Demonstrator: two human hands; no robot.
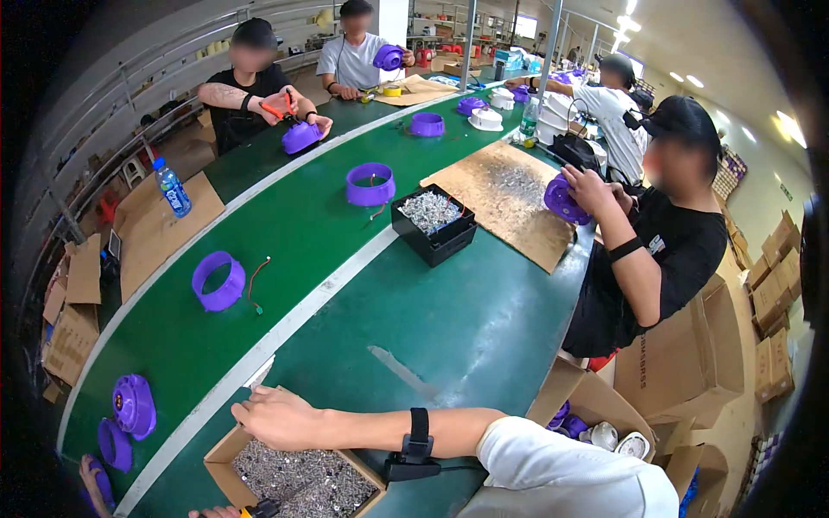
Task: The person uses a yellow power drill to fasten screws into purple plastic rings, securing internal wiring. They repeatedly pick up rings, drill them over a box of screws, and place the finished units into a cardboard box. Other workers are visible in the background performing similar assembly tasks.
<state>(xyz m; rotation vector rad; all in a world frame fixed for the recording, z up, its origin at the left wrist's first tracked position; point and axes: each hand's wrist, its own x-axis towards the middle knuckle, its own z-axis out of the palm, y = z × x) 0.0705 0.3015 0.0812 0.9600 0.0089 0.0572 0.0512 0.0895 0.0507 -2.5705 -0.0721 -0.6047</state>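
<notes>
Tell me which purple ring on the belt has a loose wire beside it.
The nearest ring, lower left on the belt; its wire lies separate. The farther rings show none alongside.

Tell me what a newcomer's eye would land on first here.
The long green conveyor belt curving up the middle, dotted with bright purple plastic rings. At the bottom, the right hand rests on the rim of an open cardboard box of small silvery screws; the left hand barely shows at the lower edge.

The left hand (216, 512) is cut off by the bottom edge. The right hand's (276, 418) fingertips hide behind the screw box (226, 452) rim, so its grip cannot be told.
</notes>
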